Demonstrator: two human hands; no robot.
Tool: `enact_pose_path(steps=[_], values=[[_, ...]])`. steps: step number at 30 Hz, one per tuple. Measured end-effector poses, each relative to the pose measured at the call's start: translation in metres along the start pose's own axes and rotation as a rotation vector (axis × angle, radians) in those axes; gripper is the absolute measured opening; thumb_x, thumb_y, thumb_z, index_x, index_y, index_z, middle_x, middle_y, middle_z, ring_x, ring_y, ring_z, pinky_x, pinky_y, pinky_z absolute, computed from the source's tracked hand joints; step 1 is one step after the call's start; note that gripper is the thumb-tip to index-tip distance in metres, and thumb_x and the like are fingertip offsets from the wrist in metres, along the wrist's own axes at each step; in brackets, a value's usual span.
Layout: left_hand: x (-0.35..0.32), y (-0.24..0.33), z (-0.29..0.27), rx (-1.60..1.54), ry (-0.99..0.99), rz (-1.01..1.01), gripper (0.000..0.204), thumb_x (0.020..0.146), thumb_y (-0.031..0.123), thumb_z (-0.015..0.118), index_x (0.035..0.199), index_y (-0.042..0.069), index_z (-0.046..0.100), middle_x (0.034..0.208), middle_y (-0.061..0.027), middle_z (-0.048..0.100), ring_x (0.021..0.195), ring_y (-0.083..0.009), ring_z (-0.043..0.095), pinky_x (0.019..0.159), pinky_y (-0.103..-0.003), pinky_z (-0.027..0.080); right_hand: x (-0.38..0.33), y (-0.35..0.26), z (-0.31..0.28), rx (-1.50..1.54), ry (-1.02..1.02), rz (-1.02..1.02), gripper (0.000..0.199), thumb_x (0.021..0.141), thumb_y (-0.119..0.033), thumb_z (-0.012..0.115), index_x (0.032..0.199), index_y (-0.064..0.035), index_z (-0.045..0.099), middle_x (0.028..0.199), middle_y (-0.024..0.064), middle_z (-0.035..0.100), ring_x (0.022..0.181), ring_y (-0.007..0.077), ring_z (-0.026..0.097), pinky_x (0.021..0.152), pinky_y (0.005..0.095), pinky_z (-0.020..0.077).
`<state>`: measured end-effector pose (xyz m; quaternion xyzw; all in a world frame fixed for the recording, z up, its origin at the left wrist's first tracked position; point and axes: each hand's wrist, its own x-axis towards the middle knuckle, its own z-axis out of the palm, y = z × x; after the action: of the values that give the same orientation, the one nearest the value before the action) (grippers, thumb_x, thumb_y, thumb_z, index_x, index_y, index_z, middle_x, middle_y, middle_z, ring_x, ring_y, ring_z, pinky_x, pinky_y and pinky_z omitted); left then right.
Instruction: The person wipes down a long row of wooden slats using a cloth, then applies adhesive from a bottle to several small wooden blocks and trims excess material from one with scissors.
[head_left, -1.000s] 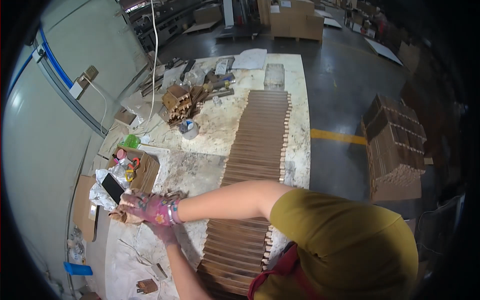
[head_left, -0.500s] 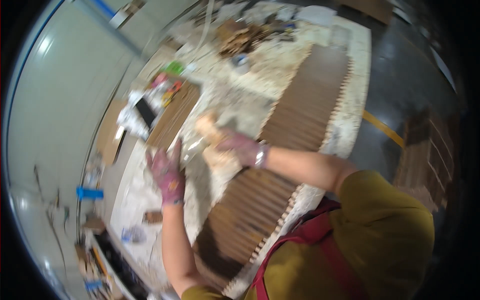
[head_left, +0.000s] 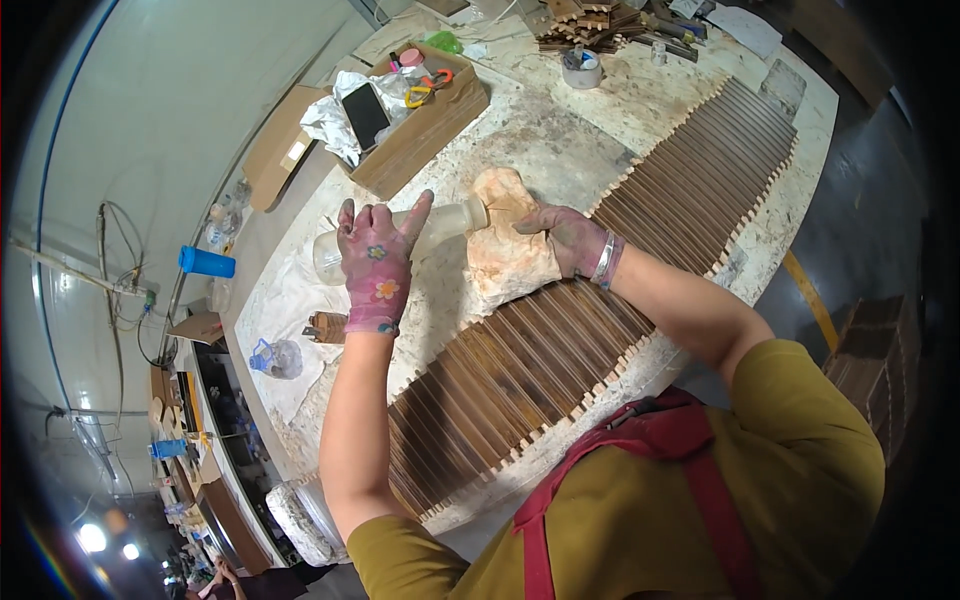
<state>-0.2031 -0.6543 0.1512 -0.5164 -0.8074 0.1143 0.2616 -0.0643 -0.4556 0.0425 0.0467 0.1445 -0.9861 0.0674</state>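
Nearest, we see our two forearms reach over one long mat of dark brown wooden slats [head_left: 560, 350] lying along the stained pale bench [head_left: 560, 140]. Our left hand [head_left: 375, 265], in a pink flowered glove, grips the one clear plastic squeeze bottle [head_left: 400, 232] lying on its side; its fingers wrap the body, with index and little finger lifted off it. The bottle's nozzle touches the one crumpled beige cloth [head_left: 505, 245], which sits on the bench at the mat's edge. Our right hand [head_left: 565, 235], stained dark and wearing a silver bracelet, presses the cloth down, fingers closed into its folds.

We judge the bottle light and soft-walled, likely to dent and perhaps slick, so the middle of the body is the place to hold. The cloth looks limp and damp, and wants bunching in the palm.

Farther off stand one shallow cardboard box [head_left: 420, 125] carrying one black phone [head_left: 366, 115], one small round tub [head_left: 583, 70], and one pile of short wooden offcuts [head_left: 590, 20].
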Motion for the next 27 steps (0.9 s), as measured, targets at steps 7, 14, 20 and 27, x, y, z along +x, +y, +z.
enact_pose_path(steps=[7,14,20,27], values=[[0.007,-0.006,0.000,0.081,0.003,0.024,0.082,0.066,-0.005,0.063,0.134,0.038,0.049,0.089,-0.0068,0.053,0.096,-0.0270,0.055,0.095,-0.046,0.041,0.009,-0.002,-0.017,0.049,0.039,0.077,0.050,0.085,-0.003,0.051,0.134,0.0046,0.041,0.127,0.0237,0.055,0.113,0.0357,0.059,0.103,0.0486,0.0440],[0.011,-0.008,0.014,0.000,0.001,0.047,0.079,0.068,-0.005,0.061,0.135,0.036,0.049,0.095,-0.0073,0.055,0.101,-0.0278,0.055,0.101,-0.048,0.038,0.017,0.000,-0.019,0.022,0.040,0.079,0.050,0.086,-0.005,0.050,0.133,0.0082,0.040,0.126,0.0242,0.055,0.114,0.0362,0.058,0.104,0.0482,0.0431],[0.000,-0.011,0.060,-0.525,-0.103,-0.316,0.082,0.065,0.014,0.082,0.138,0.016,0.044,0.121,-0.0132,0.054,0.115,-0.0319,0.051,0.106,-0.043,0.036,0.007,-0.014,-0.006,0.087,0.019,0.078,0.049,0.089,-0.011,0.053,0.133,0.0071,0.042,0.128,0.0239,0.055,0.117,0.0363,0.056,0.106,0.0494,0.0401],[-0.015,0.002,0.106,-1.289,0.270,-0.900,0.086,0.070,0.015,0.081,0.140,0.004,0.032,0.133,-0.0139,0.048,0.119,-0.0254,0.051,0.101,-0.033,0.041,-0.004,-0.022,-0.020,-0.099,-0.225,-0.173,0.036,0.095,-0.016,0.050,0.127,0.0005,0.052,0.127,0.0189,0.057,0.116,0.0311,0.057,0.102,0.0449,0.0457]])
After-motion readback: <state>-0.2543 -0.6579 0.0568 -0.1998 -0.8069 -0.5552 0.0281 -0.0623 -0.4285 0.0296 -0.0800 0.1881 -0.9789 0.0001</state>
